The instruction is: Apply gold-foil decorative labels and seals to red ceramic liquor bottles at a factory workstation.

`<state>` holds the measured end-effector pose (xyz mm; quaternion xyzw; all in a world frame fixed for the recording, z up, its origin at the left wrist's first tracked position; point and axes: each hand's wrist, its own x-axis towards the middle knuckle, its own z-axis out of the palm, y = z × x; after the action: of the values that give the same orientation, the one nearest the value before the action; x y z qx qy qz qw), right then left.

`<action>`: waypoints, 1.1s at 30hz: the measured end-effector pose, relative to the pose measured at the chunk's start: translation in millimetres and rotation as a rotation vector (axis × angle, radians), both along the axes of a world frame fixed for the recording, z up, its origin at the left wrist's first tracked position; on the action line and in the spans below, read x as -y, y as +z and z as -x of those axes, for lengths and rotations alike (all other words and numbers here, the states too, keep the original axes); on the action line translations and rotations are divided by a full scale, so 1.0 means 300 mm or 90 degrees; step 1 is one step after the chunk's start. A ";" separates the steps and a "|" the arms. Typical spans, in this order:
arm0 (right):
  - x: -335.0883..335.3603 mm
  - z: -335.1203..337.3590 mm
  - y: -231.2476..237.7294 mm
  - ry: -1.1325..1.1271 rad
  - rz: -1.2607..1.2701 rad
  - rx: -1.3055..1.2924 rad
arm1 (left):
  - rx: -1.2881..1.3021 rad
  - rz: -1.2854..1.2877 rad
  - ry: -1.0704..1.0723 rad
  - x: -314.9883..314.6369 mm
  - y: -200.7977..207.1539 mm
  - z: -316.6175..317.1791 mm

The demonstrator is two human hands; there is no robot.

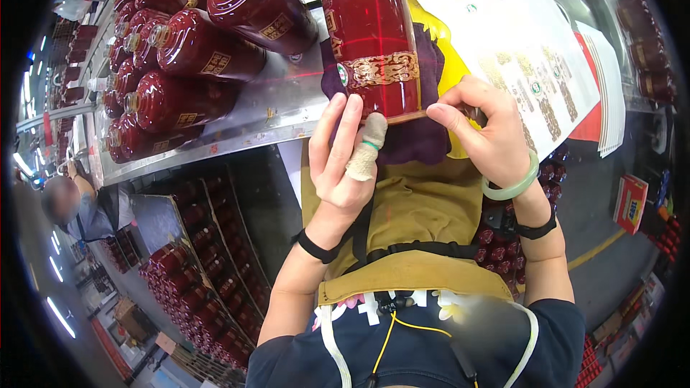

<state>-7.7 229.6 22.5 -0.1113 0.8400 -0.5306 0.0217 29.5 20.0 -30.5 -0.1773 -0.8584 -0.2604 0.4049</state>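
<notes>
A dark red glass bottle [366, 21] lies in front of me on a dark purple cloth [410, 145], its base toward me. An ornate gold band decal [384, 70] crosses its lower part. My left hand [343, 154] has its fingers stretched out against the left of the base, and a cloth finger cover [365, 147] sits on one finger. At the right of the base, my right hand [489, 129] is closed, thumb and forefinger at the end of a thin gold-brown strip [408, 118] along the base. Its curled fingers partly hide what they hold.
Several filled red bottles [205, 50] crowd the metal table [287, 100] at left. Gold-printed decal sheets [532, 65] lie at right over yellow cloth [451, 57]. Racks of bottles [194, 273] stand below left. Another person [86, 205] is at far left; a red box [631, 205] is at right.
</notes>
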 end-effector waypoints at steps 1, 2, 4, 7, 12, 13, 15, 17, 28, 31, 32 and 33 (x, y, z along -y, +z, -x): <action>0.001 0.000 -0.002 -0.002 0.000 0.008 | 0.018 0.001 -0.002 -0.007 0.010 -0.007; 0.002 0.001 -0.005 -0.003 0.000 0.016 | 0.022 0.017 -0.001 -0.014 0.015 -0.006; 0.005 0.003 -0.011 -0.004 0.003 0.002 | 0.007 0.042 -0.012 -0.022 0.023 -0.003; 0.009 0.004 -0.015 0.004 -0.001 -0.006 | 0.037 -0.051 -0.052 -0.013 0.017 0.012; 0.017 0.001 -0.009 0.004 0.017 0.001 | 0.057 -0.154 -0.026 0.020 -0.018 0.018; 0.019 0.001 -0.009 0.004 0.017 -0.004 | 0.047 -0.131 -0.020 0.026 -0.024 0.014; 0.019 0.002 -0.008 0.006 0.011 -0.012 | 0.026 -0.085 -0.010 0.031 -0.030 0.005; 0.014 0.004 -0.007 0.004 -0.001 -0.017 | -0.009 -0.035 -0.011 0.025 -0.028 0.000; 0.017 0.003 -0.006 0.019 0.005 -0.016 | 0.025 -0.092 -0.027 -0.004 0.005 0.029; 0.027 0.004 -0.008 0.017 0.018 -0.021 | 0.058 -0.182 -0.046 0.014 -0.013 0.021; 0.028 0.005 -0.009 0.019 0.023 -0.018 | 0.063 -0.152 -0.022 0.017 -0.018 0.013; 0.031 0.006 -0.012 0.019 0.022 -0.028 | 0.049 -0.126 -0.008 0.020 -0.022 0.008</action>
<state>-9.6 220.3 19.0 -0.1355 0.8291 -0.5423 0.0094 27.2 14.1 -36.9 -0.1318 -0.8423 -0.3532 0.3853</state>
